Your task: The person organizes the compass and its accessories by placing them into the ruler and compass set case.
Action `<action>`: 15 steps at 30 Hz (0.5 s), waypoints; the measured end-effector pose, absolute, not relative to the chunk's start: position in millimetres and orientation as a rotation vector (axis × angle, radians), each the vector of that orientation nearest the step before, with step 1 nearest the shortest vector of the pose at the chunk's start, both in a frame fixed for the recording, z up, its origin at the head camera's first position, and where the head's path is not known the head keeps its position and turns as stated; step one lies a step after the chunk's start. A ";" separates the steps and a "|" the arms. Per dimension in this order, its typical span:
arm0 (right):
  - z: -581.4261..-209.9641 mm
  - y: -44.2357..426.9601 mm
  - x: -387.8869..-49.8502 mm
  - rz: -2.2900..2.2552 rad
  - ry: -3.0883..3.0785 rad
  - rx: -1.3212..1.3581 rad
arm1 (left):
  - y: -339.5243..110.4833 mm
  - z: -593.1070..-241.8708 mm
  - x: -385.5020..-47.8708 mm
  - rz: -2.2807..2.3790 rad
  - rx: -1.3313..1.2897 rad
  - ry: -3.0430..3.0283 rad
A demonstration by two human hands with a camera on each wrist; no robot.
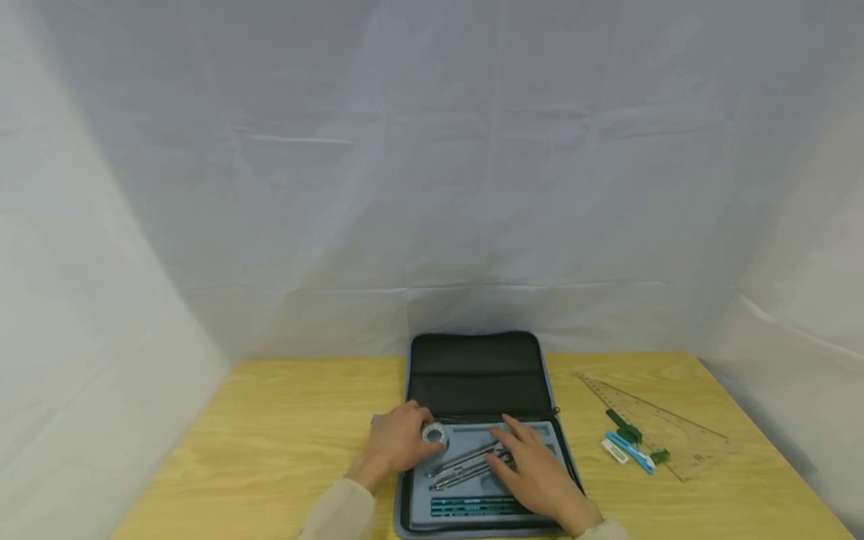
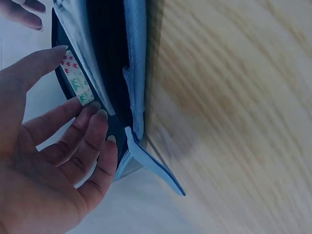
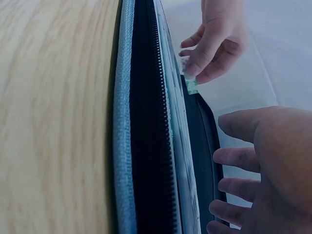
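My left hand (image 1: 398, 437) pinches a small roll of tape (image 1: 434, 433) between thumb and fingers, at the left edge of the zip case (image 1: 402, 491). The roll's red and green pattern shows in the left wrist view, on the tape (image 2: 77, 78). My right hand (image 1: 536, 469), fingers spread, hovers above the case's right half and grips nothing. Metal compasses (image 1: 466, 471) lie in the grey-blue tray (image 1: 420, 510), partly covered by that hand. Below them lie several green pencils (image 1: 472, 506). In the right wrist view, the right hand (image 3: 273, 161) shows separated fingers.
The case's black lid (image 1: 479, 360) stands raised at the back. On the right side of the wooden table (image 1: 297, 435) lie a clear set square (image 1: 682, 427), a green tool (image 1: 628, 429), a blue-and-white pen-like item (image 1: 631, 451) and an eraser (image 1: 614, 451). White sheeting surrounds the table.
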State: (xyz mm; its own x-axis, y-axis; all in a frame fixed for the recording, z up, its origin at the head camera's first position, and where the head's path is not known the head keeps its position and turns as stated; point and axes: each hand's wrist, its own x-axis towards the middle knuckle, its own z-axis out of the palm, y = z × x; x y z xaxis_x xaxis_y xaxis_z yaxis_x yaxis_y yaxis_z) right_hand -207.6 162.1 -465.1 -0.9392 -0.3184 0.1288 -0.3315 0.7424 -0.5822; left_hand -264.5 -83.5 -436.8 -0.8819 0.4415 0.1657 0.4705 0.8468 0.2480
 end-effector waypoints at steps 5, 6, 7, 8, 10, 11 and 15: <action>-466.6 163.2 -206.5 0.967 -2.900 0.550 | -84.1 -440.9 -265.9 -0.420 -0.786 -2.915; -466.9 163.4 -206.2 0.966 -2.897 0.551 | -84.3 -441.4 -266.2 -0.418 -0.790 -2.914; -467.4 163.8 -206.0 0.963 -2.896 0.548 | -84.6 -441.5 -266.2 -0.420 -0.797 -2.909; -467.9 164.0 -205.8 0.960 -2.895 0.546 | -84.7 -441.4 -266.2 -0.425 -0.804 -2.908; -468.8 164.6 -205.2 0.958 -2.894 0.542 | -85.1 -441.0 -265.9 -0.424 -0.824 -2.909; -469.3 164.7 -205.0 0.960 -2.893 0.542 | -85.2 -440.7 -265.8 -0.424 -0.834 -2.913; -470.9 165.6 -203.8 0.982 -2.892 0.552 | -85.3 -440.4 -264.5 -0.424 -0.869 -2.918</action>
State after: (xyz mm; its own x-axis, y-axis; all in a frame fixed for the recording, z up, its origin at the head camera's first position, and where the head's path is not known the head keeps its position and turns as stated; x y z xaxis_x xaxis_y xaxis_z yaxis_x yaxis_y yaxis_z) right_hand -203.8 165.6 -470.9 -0.9361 -0.3191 0.1476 -0.3431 0.7368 -0.5827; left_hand -264.5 -85.3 -440.4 -0.8382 0.5265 0.1425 0.5453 0.8025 0.2422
